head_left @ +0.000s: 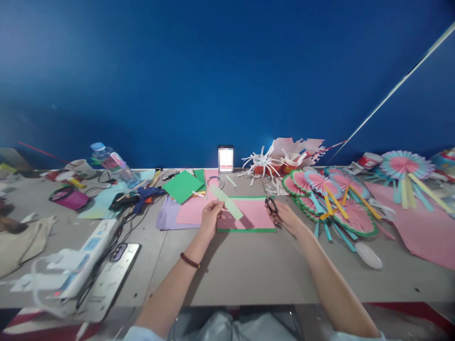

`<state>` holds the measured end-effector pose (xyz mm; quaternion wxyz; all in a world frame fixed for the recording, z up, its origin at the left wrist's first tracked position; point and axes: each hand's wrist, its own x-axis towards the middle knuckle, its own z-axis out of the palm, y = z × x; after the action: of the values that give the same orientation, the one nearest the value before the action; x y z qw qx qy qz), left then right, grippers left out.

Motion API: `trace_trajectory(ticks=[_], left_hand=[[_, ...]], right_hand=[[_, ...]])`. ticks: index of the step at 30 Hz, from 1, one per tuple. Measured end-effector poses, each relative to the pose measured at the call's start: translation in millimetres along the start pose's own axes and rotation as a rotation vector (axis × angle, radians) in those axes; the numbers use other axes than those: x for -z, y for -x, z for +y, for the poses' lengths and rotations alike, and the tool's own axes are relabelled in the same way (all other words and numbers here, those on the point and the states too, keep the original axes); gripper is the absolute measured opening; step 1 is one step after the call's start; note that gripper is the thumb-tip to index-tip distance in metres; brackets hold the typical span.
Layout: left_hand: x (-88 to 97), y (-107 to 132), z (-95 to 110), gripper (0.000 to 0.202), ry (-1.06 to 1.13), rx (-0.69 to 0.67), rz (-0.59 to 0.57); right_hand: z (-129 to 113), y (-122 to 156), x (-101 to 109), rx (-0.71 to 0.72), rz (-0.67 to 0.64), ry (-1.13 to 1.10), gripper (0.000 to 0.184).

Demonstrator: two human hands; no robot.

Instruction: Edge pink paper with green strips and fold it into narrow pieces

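My left hand pinches a pale green paper strip, which slants down to the right over pink paper. Scissors with dark handles are in my right hand, their blades pointing up and away from me. Under the strip lies a pink sheet with green edges. Lilac sheets and other pink paper are beneath and to its left. Behind my left hand rest green paper squares, and a roll of tape sits beyond the strip.
On the right are several pleated paper fans with ribbon tails, a white oval object and pink paper. To the left are a power strip, a phone, a blue glue gun and a bottle. A blue wall stands behind.
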<state>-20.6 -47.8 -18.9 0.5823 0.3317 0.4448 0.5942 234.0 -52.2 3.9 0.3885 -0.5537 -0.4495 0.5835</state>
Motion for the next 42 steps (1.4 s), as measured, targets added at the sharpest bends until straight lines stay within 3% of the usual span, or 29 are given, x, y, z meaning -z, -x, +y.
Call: trace_trajectory(ticks=[4,8,20,42], left_hand=[[-0.8,0.4,4.9,0.031,0.038,-0.041,0.052],[-2.1,-0.1,8.6,0.034,0.053,-0.042,0.109],[-0.2,-1.1,9.1,0.038,0.068,-0.036,0.145],[-2.3,4.5,7.9,0.032,-0.016,-0.035,0.098]], right_hand=[[1.8,14.0,-23.5,-0.014,-0.295,0.053,0.038],[5.9,20.5,-39.3,-0.018,-0.437,0.155,0.037],[1.9,22.8,-43.0,0.01,-0.45,0.253,0.044],[-2.2,26.6,-47.5,-0.014,-0.446,0.238,0.032]])
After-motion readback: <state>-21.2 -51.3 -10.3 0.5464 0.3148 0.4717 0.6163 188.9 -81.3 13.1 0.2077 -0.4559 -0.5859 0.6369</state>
